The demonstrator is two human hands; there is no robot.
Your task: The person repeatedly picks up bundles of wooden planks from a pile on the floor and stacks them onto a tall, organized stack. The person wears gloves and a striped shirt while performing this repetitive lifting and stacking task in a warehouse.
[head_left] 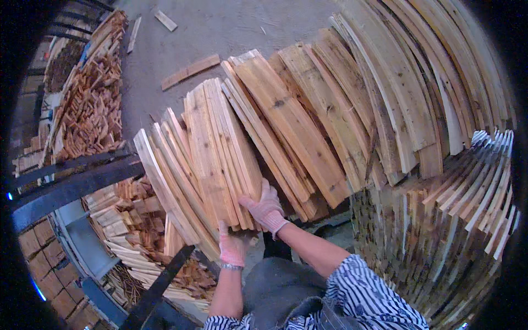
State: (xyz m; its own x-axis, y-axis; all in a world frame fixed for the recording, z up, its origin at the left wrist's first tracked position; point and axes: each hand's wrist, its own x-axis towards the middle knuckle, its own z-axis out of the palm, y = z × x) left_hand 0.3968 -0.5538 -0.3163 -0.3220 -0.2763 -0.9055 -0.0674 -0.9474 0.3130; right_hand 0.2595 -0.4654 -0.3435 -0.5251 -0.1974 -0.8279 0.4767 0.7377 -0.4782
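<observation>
From far off, I see a long row of boards (286, 107) that seems mostly left to gather, and near its left end a bunch of boards (212, 148) that looks gathered, its near end clamped by my right hand (267, 210) and left hand (231, 249).

The grey, scuffed floor (203, 38) carries 3 loose pieces of wood, all well apart: a reddish-brown board (191, 72) lying just beyond the row of long boards (291, 113), a short pale board (166, 21) farther off, and a thin strip (133, 34) near the heap of short wood (93, 113). 1 small sliver (263, 30) lies there too. Whatever bears the row is hidden beneath it.
</observation>
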